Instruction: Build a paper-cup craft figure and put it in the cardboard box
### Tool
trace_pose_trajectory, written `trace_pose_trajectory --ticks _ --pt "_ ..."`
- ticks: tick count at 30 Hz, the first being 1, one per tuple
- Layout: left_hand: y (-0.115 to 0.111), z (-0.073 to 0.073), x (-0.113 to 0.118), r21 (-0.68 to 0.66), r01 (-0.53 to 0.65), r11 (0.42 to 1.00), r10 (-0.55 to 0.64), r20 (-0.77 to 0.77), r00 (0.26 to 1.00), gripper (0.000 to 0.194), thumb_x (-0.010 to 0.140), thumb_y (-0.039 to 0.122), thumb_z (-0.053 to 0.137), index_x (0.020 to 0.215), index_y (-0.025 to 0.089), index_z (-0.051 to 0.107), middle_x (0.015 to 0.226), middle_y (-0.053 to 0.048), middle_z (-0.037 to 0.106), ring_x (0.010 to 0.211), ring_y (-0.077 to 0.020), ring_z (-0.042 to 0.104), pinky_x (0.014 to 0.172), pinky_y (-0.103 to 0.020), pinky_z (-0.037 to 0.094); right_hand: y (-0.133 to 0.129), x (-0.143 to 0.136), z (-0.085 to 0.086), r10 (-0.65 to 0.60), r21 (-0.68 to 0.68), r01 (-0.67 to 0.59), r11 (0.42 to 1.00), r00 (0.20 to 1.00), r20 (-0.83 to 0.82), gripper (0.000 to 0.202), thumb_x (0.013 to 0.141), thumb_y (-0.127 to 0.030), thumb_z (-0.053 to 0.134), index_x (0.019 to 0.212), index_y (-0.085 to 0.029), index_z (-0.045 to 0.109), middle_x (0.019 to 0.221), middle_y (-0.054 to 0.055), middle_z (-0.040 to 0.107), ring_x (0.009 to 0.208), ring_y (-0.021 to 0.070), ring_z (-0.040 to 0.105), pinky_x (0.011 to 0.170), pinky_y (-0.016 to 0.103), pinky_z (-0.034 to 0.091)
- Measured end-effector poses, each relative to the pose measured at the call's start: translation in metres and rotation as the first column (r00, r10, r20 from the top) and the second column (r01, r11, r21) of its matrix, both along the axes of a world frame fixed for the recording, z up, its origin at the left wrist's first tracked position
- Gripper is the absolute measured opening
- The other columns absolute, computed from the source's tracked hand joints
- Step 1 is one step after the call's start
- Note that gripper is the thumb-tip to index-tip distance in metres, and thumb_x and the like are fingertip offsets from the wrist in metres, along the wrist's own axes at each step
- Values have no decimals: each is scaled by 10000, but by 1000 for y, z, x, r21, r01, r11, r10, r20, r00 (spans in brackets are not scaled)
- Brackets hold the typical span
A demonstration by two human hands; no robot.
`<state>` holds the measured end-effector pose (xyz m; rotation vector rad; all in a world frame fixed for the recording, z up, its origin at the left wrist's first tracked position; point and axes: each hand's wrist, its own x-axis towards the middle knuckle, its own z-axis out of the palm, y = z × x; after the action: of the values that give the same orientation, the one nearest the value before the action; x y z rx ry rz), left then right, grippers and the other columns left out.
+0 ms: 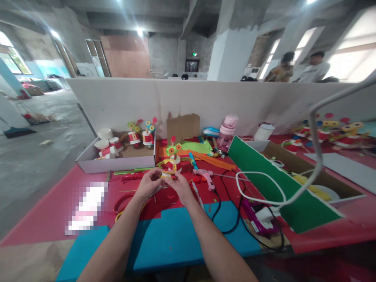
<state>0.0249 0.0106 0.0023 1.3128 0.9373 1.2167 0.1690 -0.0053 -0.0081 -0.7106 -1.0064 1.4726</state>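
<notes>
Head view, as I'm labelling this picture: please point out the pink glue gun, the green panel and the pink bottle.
Pink glue gun [210, 183]: head view, on its handle.
Green panel [308, 217]: head view, lower right face.
Pink bottle [228, 130]: head view, upper body.

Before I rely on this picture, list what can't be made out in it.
All in the head view:
- Small piece: shape partly covered by the left grip and right grip.
- Lettering on the paper cup: too small to read.
- Bright patch: masked by coarse blocks.
- Near inside of the right-hand box: behind its green side.
- Forearms: cut off by the bottom edge.
</notes>
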Motion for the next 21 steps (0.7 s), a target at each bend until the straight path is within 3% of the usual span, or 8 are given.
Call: trace_pose_trajectory --ticks 5,9,17,21 --pt "-2 1 0 -51 12 999 -5 131 991 300 619 282 793 786 165 573 686 43 617 516 -61 521 528 -188 427 -2 -2 4 -32 54 31 998 999 22 327 699 -400 738 948 -235 606 1001 11 674 823 196 670 727 337 562" --pt "-3 1 2 -62 44 997 -33 164 986 327 627 288 798 851 162 595 741 20 647 568 -73 553 532 -183 440 -1 0 5 -85 86 78 993 992 88 295 703 -378 729 942 -241 624 1003 6 670 869 195 648 754 320 548" --pt "-3 0 4 -10 -1 1000 2 109 994 354 594 332 827 828 153 630 686 14 671 539 -106 588 537 -231 497 6 5 -7 -144 151 119 981 976 166 238 759 -399 677 920 -229 634 926 4 673 860 188 618 796 312 505" --pt "-5 0 8 -48 -53 997 59 129 990 386 542 361 850 794 154 643 707 3 677 572 -133 614 518 -243 508 6 4 -9 -197 158 171 973 966 170 242 750 -404 688 903 -225 636 900 5 666 855 191 611 786 299 488"
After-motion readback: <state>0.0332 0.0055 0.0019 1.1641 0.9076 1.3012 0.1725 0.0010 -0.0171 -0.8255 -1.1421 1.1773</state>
